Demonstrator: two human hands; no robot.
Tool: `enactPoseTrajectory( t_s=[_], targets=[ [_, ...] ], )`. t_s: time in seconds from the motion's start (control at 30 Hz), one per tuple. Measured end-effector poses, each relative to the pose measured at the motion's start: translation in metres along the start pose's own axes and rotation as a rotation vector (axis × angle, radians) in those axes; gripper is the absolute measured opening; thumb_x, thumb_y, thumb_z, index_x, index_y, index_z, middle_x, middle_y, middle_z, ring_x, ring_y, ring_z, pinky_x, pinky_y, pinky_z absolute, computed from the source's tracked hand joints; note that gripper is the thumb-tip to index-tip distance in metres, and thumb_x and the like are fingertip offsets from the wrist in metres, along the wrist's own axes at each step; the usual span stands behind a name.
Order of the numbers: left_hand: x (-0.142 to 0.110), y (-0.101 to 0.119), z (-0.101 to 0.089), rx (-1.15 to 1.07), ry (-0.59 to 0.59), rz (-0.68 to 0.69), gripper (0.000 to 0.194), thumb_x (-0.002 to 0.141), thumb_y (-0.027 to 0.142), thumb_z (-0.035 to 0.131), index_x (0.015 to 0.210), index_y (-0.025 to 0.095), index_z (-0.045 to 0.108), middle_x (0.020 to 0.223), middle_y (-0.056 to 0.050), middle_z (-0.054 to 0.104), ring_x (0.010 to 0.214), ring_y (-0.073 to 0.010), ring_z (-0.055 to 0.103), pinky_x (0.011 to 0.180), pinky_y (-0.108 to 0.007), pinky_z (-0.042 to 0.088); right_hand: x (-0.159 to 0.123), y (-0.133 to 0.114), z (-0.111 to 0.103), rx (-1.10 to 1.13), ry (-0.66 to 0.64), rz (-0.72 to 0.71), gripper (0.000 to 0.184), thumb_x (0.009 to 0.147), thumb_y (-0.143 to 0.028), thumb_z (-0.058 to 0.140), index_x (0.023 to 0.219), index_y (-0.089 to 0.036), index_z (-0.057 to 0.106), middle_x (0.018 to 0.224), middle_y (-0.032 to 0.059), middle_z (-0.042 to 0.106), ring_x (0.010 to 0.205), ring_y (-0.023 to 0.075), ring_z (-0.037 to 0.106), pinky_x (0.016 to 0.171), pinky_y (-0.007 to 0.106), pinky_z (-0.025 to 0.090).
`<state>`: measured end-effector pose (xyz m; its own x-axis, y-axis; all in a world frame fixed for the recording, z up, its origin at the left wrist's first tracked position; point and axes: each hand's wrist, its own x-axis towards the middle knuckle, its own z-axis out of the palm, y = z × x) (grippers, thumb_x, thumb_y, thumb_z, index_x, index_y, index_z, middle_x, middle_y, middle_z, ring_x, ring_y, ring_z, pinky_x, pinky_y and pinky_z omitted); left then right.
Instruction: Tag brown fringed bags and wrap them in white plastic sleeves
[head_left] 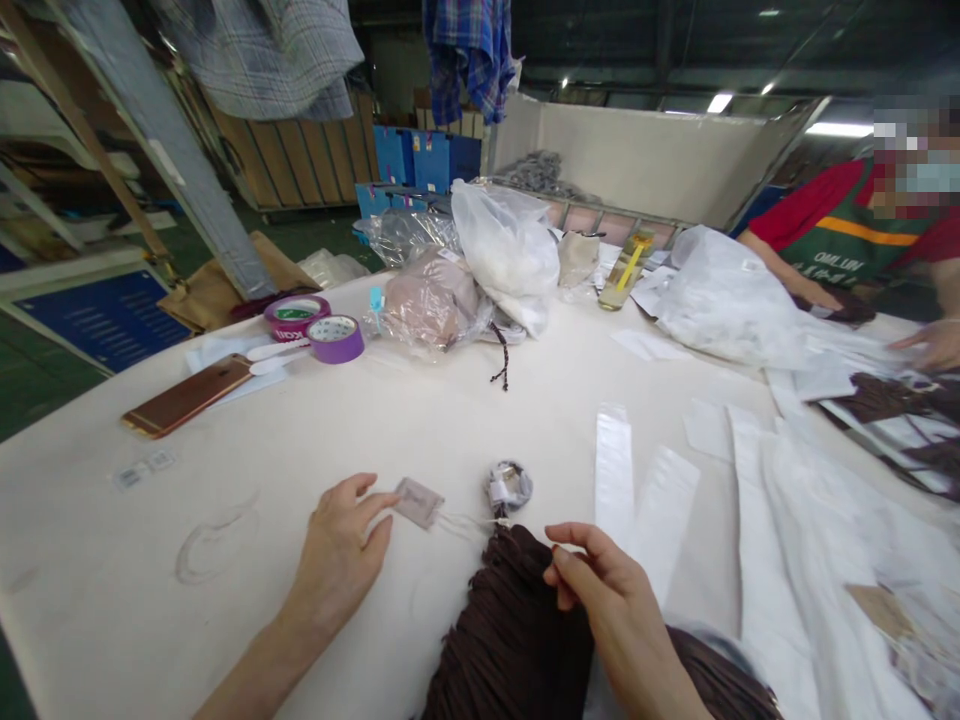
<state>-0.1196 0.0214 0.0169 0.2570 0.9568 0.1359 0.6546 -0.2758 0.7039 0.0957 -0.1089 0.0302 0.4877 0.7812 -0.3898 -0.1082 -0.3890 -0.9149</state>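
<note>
Our left hand [337, 555], fingers apart, touches the tag [420, 503], best kept flat; whether fingers of our right hand [619, 590] pinch the brown cloth [517, 620], we cannot tell.

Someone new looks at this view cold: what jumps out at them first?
Probably the dark brown gathered fabric at the bottom center, with the right hand beside its upper part and the left hand reaching to a small string tag. Next, the bright purple tape roll beside the magenta one at the table's far left. Above, a blue plaid garment hangs behind the table.
</note>
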Motion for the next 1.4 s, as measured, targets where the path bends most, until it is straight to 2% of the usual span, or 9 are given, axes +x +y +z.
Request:
enactPoseTrajectory(
  t_s=[0.13, 0.33, 0.53, 0.77, 0.83, 0.93, 1.1, 1.23, 1.4],
  targets=[
    [0.009, 0.038, 0.025, -0.090, -0.152, 0.167, 0.022, 0.074, 0.022, 0.048, 0.084, 0.019, 0.067, 0.088, -0.007, 0.064, 0.085, -0.0219, 0.057, 0.081, -0.032, 0.042, 0.002, -0.002, -0.002, -0.573, -0.048, -0.380, 0.017, 0.083, -0.030, 0.045, 0.084, -0.021, 0.059, 0.082, 0.0051, 0.059, 0.077, 0.0190, 0.054, 0.071, 0.032, 0.040],
    [0.020, 0.063, 0.074, -0.152, -0.440, -0.012, 0.016, 0.079, 0.020, 0.045, 0.076, 0.017, 0.060, 0.072, -0.003, 0.063, 0.071, -0.0173, 0.057, 0.066, -0.025, 0.039, 0.003, 0.001, 0.028, -1.039, 0.001, -0.471, 0.004, 0.079, -0.018, 0.055, 0.080, -0.017, 0.059, 0.083, 0.0074, 0.058, 0.081, 0.0239, 0.052, 0.072, 0.036, 0.037],
    [0.031, 0.059, 0.086, -0.102, -0.465, -0.108, 0.019, 0.081, 0.030, 0.048, 0.070, 0.017, 0.057, 0.067, -0.004, 0.065, 0.065, -0.0170, 0.058, 0.058, -0.024, 0.038, -0.003, 0.009, 0.028, -0.931, -0.218, -0.604, 0.010, 0.077, -0.012, 0.056, 0.076, -0.022, 0.059, 0.081, 0.0005, 0.060, 0.080, 0.0183, 0.052, 0.071, 0.031, 0.033],
    [0.035, 0.079, 0.089, 0.044, -0.478, -0.151, 0.032, 0.069, 0.048, 0.059, 0.070, 0.016, 0.059, 0.069, -0.009, 0.064, 0.066, -0.0224, 0.058, 0.054, -0.026, 0.032, -0.017, 0.016, 0.017, -0.878, -0.210, -1.249, 0.005, 0.079, -0.017, 0.055, 0.083, -0.020, 0.057, 0.076, -0.0008, 0.062, 0.069, 0.0136, 0.054, 0.069, 0.029, 0.033],
    [0.036, 0.082, 0.093, 0.079, -0.470, -0.151, 0.037, 0.067, 0.051, 0.059, 0.075, 0.015, 0.059, 0.073, -0.011, 0.064, 0.068, -0.0241, 0.057, 0.054, -0.026, 0.031, -0.015, 0.015, 0.001, -0.904, -0.114, -1.139, 0.015, 0.083, -0.017, 0.051, 0.097, -0.020, 0.057, 0.089, 0.0024, 0.063, 0.079, 0.0152, 0.056, 0.073, 0.030, 0.035],
    [0.035, 0.087, 0.100, 0.097, -0.477, -0.135, 0.037, 0.067, 0.048, 0.059, 0.081, 0.014, 0.059, 0.076, -0.011, 0.063, 0.070, -0.0246, 0.057, 0.055, -0.026, 0.029, -0.007, 0.014, -0.026, -0.950, 0.039, -0.668, 0.020, 0.087, -0.030, 0.047, 0.099, -0.019, 0.058, 0.089, 0.0069, 0.062, 0.080, 0.0203, 0.057, 0.071, 0.033, 0.038],
    [0.030, 0.090, 0.109, 0.061, -0.508, -0.113, 0.027, 0.068, 0.043, 0.057, 0.071, 0.016, 0.058, 0.065, -0.004, 0.058, 0.062, -0.0186, 0.052, 0.053, -0.026, 0.027, 0.005, 0.015, -0.039, -0.963, -0.097, -0.292, 0.018, 0.075, -0.039, 0.060, 0.083, -0.023, 0.062, 0.084, 0.0052, 0.060, 0.082, 0.0241, 0.055, 0.070, 0.035, 0.039],
    [0.025, 0.088, 0.112, -0.101, -0.513, -0.112, 0.026, 0.068, 0.042, 0.059, 0.066, 0.017, 0.054, 0.057, 0.002, 0.050, 0.056, -0.0137, 0.046, 0.052, -0.024, 0.027, 0.001, 0.028, -0.029, -0.907, -0.070, -0.424, 0.011, 0.068, -0.017, 0.062, 0.075, -0.021, 0.055, 0.077, 0.0013, 0.059, 0.074, 0.0188, 0.052, 0.064, 0.029, 0.038],
    [0.016, 0.090, 0.105, -0.528, -0.618, -0.170, 0.028, 0.061, 0.040, 0.066, 0.066, 0.016, 0.051, 0.056, 0.005, 0.046, 0.054, -0.0106, 0.040, 0.051, -0.022, 0.028, -0.001, 0.045, -0.024, -0.905, -0.033, -1.050, 0.014, 0.078, -0.005, 0.047, 0.076, -0.018, 0.051, 0.073, 0.0012, 0.060, 0.063, 0.0143, 0.050, 0.058, 0.026, 0.036]
  ],
)
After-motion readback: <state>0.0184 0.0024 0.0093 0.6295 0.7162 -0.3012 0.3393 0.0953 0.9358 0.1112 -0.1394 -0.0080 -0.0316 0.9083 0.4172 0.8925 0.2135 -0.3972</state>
